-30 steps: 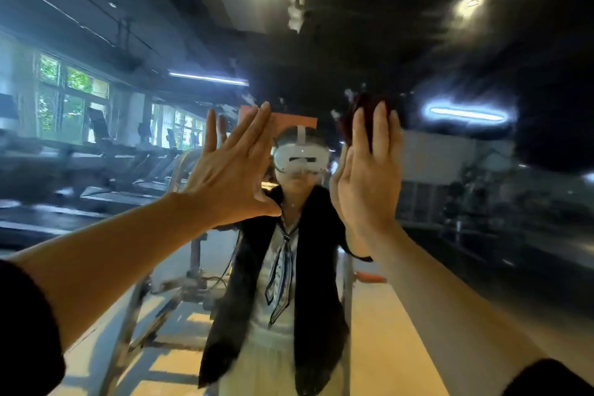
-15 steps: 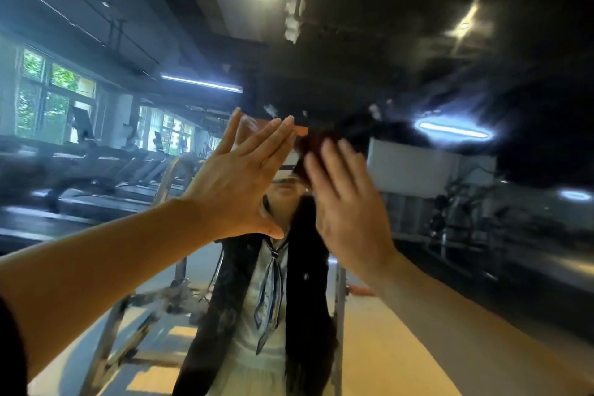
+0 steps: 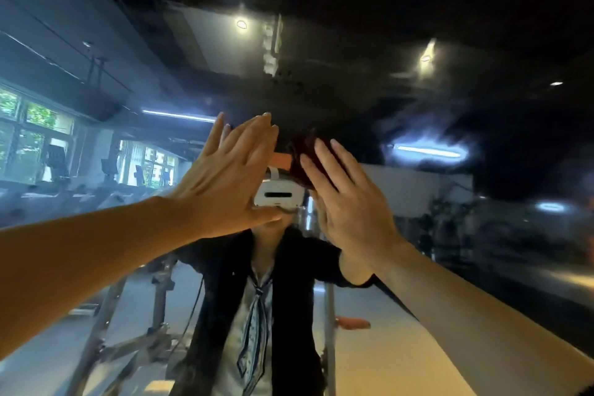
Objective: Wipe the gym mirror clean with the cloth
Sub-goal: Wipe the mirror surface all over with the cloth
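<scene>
Left hand [image 3: 221, 183]: raised flat to the mirror [image 3: 418, 235], fingers straight and close together, thumb out below; it held nothing
Right hand [image 3: 348, 202]: also raised, fingers straight and slightly spread, pressing the cloth [image 3: 302, 154] against the glass
Cloth: dark red, bunched under the right fingertips, just right of the left hand's fingertips; only its upper left part showed past the fingers
Mirror: filled the whole view, smeared and hazy on its right half around a reflected strip light [image 3: 427, 151]
Reflection: a person in a dark top and patterned scarf [image 3: 255, 325], wearing a white headset [image 3: 278, 194], both arms lifted
Behind: treadmills [image 3: 80, 199] below bright windows [image 3: 29, 135] at left, dark ceiling with spot lamps above, a metal frame [image 3: 96, 341] low left
</scene>
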